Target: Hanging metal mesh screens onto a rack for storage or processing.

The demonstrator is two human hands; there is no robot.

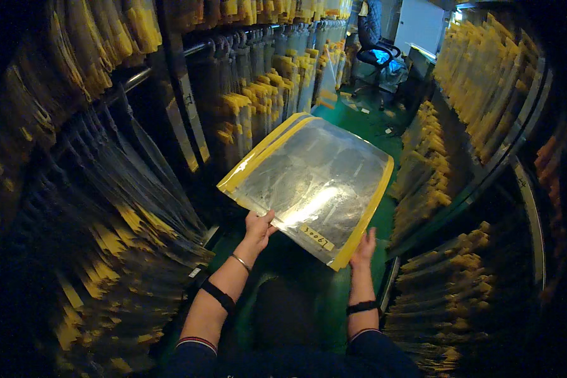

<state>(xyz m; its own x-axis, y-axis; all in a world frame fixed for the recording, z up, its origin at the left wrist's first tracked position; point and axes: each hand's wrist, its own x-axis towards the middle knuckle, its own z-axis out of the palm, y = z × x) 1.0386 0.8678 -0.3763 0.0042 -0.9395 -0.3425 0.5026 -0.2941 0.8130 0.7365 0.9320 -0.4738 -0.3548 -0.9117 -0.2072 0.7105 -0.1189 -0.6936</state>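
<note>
The clear, glossy sheet (318, 173) with yellow strips along two opposite edges is held out in front of the body, its near edge slanting down toward the right; a small yellow label (318, 238) sits on it, close to that near edge. The left hand (258, 232) is closed on the sheet's near edge, thumb over the upper face, with the fingers partly hidden underneath; the right hand (363, 251) is at the near end of the sheet's right-hand yellow strip, its visible fingers fairly straight and pointing up alongside; its thumb is out of sight, so I cannot tell whether it grips or only supports.

Handling it well, I judge, means pinching by the margins and leaving the glossy middle untouched; the sheet looks thin enough to flex, so the two hands should share the load, and the right would do better with a sure hold on its strip; a level carriage would spare it a crease.

Crowded hanging sheets (135, 233) stand to the sheet's left, and another packed row (485, 79) to its right, so its corners want watching when it turns; beyond its far edge lies green floor (343, 118), and farther off a dark office chair (373, 47).
</note>
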